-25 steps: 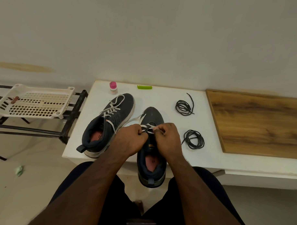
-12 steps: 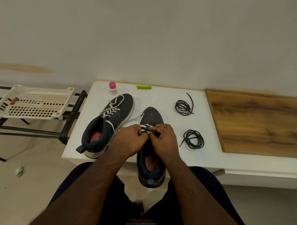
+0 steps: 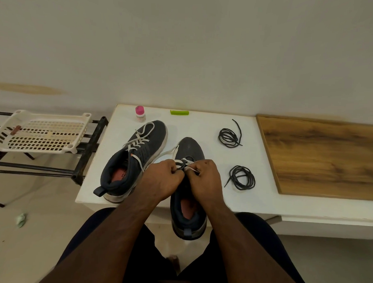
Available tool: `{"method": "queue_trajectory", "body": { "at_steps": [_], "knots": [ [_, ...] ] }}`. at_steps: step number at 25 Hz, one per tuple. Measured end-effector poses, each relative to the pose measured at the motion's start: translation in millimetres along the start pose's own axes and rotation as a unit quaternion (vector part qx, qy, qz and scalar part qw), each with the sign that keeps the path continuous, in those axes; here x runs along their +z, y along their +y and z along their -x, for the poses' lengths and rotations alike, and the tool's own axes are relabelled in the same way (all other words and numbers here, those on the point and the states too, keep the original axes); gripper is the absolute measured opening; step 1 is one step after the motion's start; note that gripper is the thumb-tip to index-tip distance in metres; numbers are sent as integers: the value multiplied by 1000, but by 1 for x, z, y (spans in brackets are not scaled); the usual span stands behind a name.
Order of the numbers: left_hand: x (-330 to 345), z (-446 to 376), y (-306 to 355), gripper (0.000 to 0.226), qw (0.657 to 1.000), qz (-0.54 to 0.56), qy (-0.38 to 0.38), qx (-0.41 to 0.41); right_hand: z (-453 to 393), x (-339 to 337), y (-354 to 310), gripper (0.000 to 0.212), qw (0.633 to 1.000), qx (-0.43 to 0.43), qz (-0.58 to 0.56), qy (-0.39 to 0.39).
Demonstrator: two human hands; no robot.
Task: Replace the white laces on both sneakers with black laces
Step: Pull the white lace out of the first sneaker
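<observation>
Both hands, the left hand and the right hand, cover the middle eyelets of the near sneaker, so the white lace there shows only in scraps. The wooden board runs off the right edge; the rack (with its basket) off the left. The bottle label is unreadable.

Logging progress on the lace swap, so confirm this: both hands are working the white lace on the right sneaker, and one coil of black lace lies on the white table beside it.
One thing is off: the head view shows two coils of black lace on the white table, not one. Both the left hand and right hand do pinch the white lace on the right sneaker.
</observation>
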State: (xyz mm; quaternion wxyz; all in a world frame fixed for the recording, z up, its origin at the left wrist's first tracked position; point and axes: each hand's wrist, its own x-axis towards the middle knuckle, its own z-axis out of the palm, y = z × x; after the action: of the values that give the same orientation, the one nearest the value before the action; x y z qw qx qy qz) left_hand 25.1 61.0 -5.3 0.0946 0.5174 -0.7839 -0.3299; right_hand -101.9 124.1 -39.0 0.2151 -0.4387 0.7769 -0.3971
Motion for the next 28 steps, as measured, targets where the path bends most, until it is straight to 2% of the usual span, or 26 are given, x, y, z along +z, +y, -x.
{"method": "queue_trajectory", "body": {
  "at_steps": [3, 4, 8, 9, 11, 14, 18, 20, 22, 23, 25, 28],
  "knots": [
    [0, 0, 0, 22, 1000, 9, -4, -5, -2, -8, 6, 12, 980, 108, -139, 95],
    [0, 0, 0, 22, 1000, 5, -5, -4, -2, -10, 8, 10, 976, 108, -162, 94],
    [0, 0, 0, 23, 1000, -4, 1, 2, 0, -2, 4, 9, 1000, 3, -21, -9],
    [0, 1, 0, 22, 1000, -3, 1, 0, 1, 0, 3, 18, 1000, -1, -1, -10],
    [-1, 1, 0, 21, 1000, 4, -2, -4, 1, 1, 3, 28, 999, 24, -32, 22],
    [-2, 0, 1, 20, 1000, 15, -6, -3, -3, -4, 7, 27, 984, 85, -140, 74],
    [-1, 2, 0, 20, 1000, 7, 1, 1, -2, 2, 6, 15, 994, 60, -94, 16],
    [-1, 1, 0, 20, 1000, 7, 1, 0, -2, 3, 6, 15, 989, 67, -119, 56],
    [-1, 1, 0, 21, 1000, 11, -3, -7, -4, -3, 7, 12, 965, 130, -200, 112],
    [-2, 0, 0, 22, 1000, 12, -5, -10, -6, -6, 9, 10, 954, 153, -228, 116],
    [-1, 1, 1, 21, 1000, 7, -5, -8, -6, -9, 10, 4, 970, 125, -197, 67],
    [0, 2, 1, 22, 1000, -2, 4, 0, -1, 0, 5, 9, 999, 21, -39, -19]
  ]
}}
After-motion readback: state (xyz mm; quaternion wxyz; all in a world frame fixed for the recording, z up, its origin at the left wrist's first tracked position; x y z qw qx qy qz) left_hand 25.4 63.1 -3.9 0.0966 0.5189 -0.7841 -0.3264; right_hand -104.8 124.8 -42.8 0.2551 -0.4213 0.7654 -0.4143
